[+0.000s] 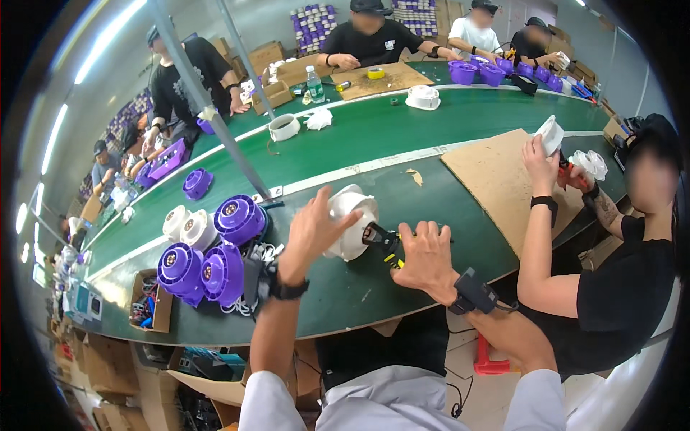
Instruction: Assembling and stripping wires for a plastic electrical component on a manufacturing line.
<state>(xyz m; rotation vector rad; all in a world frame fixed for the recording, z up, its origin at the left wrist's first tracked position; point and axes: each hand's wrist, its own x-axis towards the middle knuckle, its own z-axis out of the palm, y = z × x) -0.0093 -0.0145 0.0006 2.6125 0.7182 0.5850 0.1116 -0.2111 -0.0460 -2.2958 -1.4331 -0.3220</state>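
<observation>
My left hand (309,233) steadies a white round plastic housing (350,237) on the green table, thumb and fingers about its near side. In my right hand (429,260) is a pair of pliers (389,244) with black and yellow handles. Their jaws reach into the housing's opening, at a small coppery part (369,234). Whether the jaws grip that part I cannot make out. To the left of my left hand stand several purple round housings (241,219) and two white ones (198,230), with a bundle of white cable (264,253) close by.
A cardboard box (151,305) of small parts sits at the left table edge. A metal post (208,108) rises beyond my left hand. At right, a co-worker (596,287) handles a white part (549,136) over a brown board (496,187). Beyond runs a green conveyor belt (345,140).
</observation>
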